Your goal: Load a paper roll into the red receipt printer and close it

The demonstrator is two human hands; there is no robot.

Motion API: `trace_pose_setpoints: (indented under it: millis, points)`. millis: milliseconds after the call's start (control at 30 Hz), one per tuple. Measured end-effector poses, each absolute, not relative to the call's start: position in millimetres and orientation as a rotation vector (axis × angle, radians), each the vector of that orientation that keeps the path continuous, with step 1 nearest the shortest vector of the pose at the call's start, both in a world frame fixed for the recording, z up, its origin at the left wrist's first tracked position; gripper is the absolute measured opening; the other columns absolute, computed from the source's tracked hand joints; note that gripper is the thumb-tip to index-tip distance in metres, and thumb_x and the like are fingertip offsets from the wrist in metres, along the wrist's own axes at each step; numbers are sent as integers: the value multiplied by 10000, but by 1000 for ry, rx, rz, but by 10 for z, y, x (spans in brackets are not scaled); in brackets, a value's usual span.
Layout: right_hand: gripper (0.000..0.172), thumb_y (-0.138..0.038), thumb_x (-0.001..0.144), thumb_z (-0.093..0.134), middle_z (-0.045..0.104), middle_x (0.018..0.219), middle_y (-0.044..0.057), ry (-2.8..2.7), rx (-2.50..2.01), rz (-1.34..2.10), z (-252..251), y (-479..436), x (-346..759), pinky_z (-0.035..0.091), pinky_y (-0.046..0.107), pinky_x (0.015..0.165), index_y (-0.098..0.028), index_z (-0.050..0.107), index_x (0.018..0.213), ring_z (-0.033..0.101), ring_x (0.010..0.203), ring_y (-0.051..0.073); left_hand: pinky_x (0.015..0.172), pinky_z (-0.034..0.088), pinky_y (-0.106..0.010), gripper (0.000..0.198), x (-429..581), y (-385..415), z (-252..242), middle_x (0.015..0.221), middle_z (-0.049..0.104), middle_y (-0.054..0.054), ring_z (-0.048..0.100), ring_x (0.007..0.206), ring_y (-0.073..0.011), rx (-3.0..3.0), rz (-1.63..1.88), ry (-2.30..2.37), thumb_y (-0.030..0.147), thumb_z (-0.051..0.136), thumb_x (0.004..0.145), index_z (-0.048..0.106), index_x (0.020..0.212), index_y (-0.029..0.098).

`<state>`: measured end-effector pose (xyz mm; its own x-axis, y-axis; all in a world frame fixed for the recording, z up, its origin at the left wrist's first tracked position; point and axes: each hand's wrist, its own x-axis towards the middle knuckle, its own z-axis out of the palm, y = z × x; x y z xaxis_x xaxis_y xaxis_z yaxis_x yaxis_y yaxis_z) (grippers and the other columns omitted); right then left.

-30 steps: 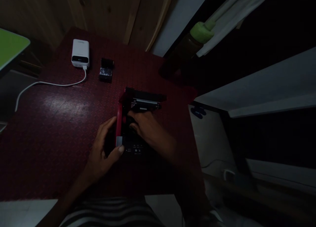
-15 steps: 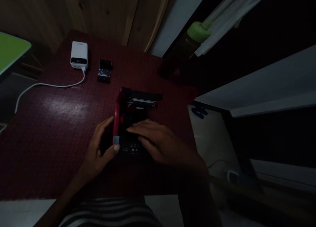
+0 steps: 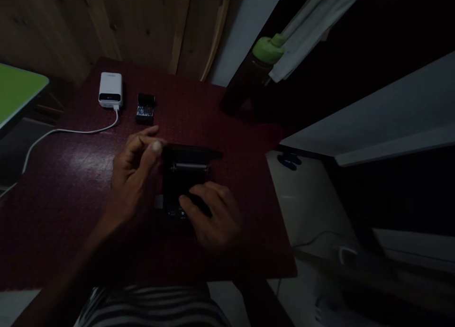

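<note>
A small black and red device that looks like a portable printer [image 3: 179,213] sits on the table with its lid raised. A pale roller [image 3: 190,167] shows along the lid's inner side. My left hand [image 3: 133,168] pinches the left end of the raised lid [image 3: 194,152] between thumb and fingers. My right hand [image 3: 213,213] is closed around the right front part of the printer, thumb on top near the small button markings. The printer's inside is too dark to make out.
On the dark red table [image 3: 88,185], a white power bank [image 3: 110,87] with a plugged-in white cable [image 3: 85,131] stands far left. Beside it lies a small black roll-like piece [image 3: 145,111]. A green-capped bottle [image 3: 267,52] stands at the back right.
My left hand has moved up from the printer's left side to its lid, which now tilts lower. My right hand has drawn back from the inside to the right front part.
</note>
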<state>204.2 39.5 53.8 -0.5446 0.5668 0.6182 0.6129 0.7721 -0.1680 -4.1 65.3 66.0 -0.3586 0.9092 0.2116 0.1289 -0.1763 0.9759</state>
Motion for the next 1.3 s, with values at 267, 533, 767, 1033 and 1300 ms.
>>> trace_pose_setpoints:
  millis: [267,533,767,1033,1300]
  points:
    - [213,-86,1057,706,845,1395,132,-2231,-915,-69,458,270,2039,638,458,1133,-242,807,1162,779,1382,279,1220,569,-515,675,70,206,279,1694,617,-117,627,1541,-362,876,1437,1480,456,872,912,648,1529,299]
    - [332,-91,1058,670,871,1332,98,-2236,-986,121,425,254,2051,678,476,1111,-247,827,1306,831,1287,272,1302,507,-556,709,42,110,232,1709,623,-117,561,1614,-388,850,1281,1425,506,818,972,632,1616,276]
    - [328,-93,1079,654,865,1352,108,-2206,-990,218,448,235,2047,660,480,1144,-203,786,1358,821,1307,266,1233,575,-549,711,63,145,246,1633,691,-127,656,1518,-393,805,1303,1405,453,837,942,645,1599,260]
    - [469,-208,1080,694,853,1377,60,-1829,-1273,324,298,134,2290,659,515,1129,-346,704,1529,811,1292,287,1311,492,-600,694,-42,-77,166,1698,640,-81,571,1596,-415,860,1266,1386,504,847,967,663,1619,349]
    - [331,-398,1131,602,868,1301,74,-1716,-1477,517,140,43,2292,710,407,970,-269,766,1389,849,1160,261,1200,609,-510,629,12,-62,286,1647,686,-85,653,1522,-385,797,1238,1436,396,800,981,679,1593,318]
